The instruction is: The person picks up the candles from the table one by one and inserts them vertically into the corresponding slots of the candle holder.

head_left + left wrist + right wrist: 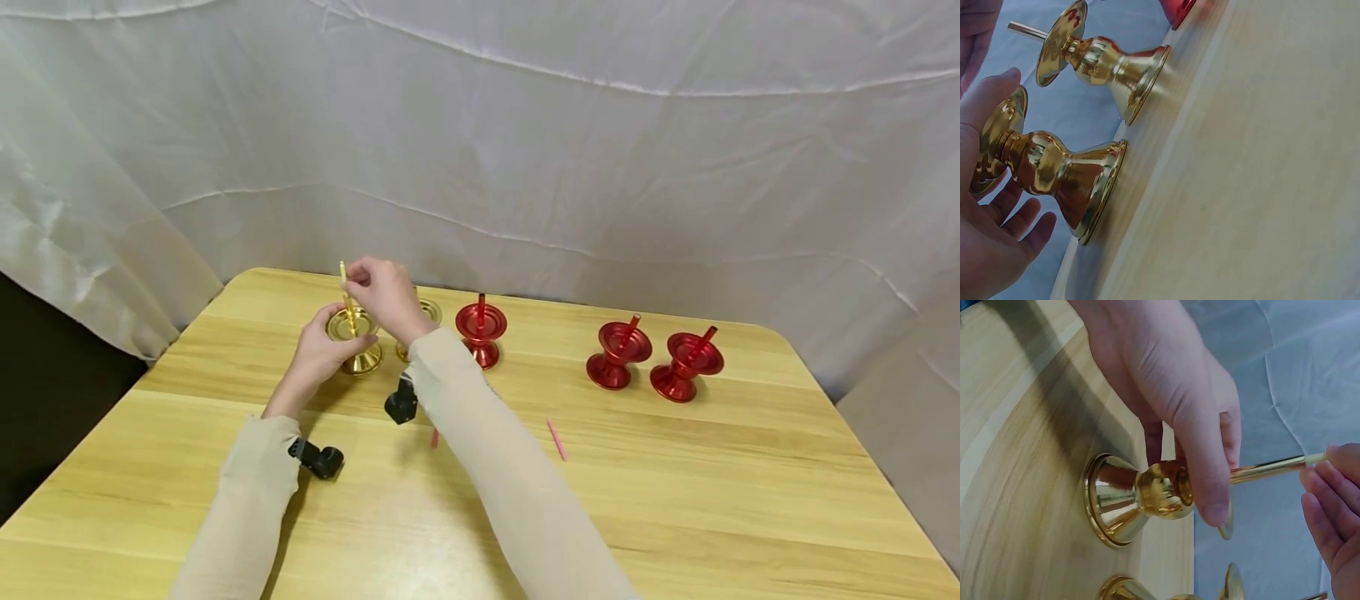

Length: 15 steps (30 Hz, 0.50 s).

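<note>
A shiny gold candle holder (363, 360) stands upright on the wooden table at the left. Around its dish, my left hand (317, 354) grips with thumb on one side and fingers on the other, steadying it. A gold tube (1269, 469) rises from the dish. At the tube's upper end a short length of pale yellow stick (1315, 459) shows, which my right hand (386, 296) pinches between thumb and fingers. In the left wrist view, the holder's foot (1100, 187) rests flat on the tabletop.
Close to the right stands a second gold candle holder (1100, 62), partly behind my right hand in the head view. Farther right are red candle holders (481, 323), (615, 354), (684, 367). Pink sticks (557, 440) lie on the table (712, 500), one partly under my right sleeve.
</note>
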Motion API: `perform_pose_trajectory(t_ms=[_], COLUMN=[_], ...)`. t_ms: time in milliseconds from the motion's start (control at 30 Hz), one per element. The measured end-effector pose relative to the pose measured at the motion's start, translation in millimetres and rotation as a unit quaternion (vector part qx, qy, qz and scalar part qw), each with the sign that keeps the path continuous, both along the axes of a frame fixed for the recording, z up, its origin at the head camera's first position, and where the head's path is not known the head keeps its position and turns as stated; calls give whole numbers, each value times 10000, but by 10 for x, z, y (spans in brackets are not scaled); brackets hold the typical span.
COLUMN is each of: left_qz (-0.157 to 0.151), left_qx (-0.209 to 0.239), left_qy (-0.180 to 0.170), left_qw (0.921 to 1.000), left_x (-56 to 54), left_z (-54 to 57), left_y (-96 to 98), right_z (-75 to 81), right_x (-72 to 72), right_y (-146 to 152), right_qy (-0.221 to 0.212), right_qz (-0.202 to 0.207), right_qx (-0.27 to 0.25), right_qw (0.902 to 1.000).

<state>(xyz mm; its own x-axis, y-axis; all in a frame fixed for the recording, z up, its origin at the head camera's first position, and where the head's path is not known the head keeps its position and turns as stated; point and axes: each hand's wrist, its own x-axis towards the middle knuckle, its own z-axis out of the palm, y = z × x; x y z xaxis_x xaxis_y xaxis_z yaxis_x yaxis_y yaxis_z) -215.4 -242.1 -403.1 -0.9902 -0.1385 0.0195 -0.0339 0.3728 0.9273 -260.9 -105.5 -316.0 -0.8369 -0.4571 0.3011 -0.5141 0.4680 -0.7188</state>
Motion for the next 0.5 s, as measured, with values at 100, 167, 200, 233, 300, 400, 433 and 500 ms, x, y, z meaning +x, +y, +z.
perform_pose_trajectory(t_ms=[100,167,200,233,300,400,433,500], left_qz=[-2,8,22,30,34,12,-7,-30], left_qx=[-39,-55,-47,-37,-20,18,22,-5], left_qy=[19,40,57,71,73,68,62,57], left_qw=[10000,10000,10000,10000,10000,10000,10000,10000], left_x=[-7,-13,-16,-18,-15,-11,-9,-6], left_z=[-9,-11,-11,-11,-3,7,11,19], left_y=[9,7,5,0,-4,-5,-5,-8], right_z=[-35,-27,-16,4,52,139,170,236], right_x=[-17,-22,-23,-21,-20,-14,-13,-5], right_y=[41,66,78,92,123,200,232,305], right_qy=[4,48,64,85,112,134,164,197], right_qz=[66,78,88,100,138,192,196,174], right_qx=[-25,-40,-51,-69,-137,-240,-260,-282], right_qw=[10000,10000,9999,9999,9997,9994,9993,9993])
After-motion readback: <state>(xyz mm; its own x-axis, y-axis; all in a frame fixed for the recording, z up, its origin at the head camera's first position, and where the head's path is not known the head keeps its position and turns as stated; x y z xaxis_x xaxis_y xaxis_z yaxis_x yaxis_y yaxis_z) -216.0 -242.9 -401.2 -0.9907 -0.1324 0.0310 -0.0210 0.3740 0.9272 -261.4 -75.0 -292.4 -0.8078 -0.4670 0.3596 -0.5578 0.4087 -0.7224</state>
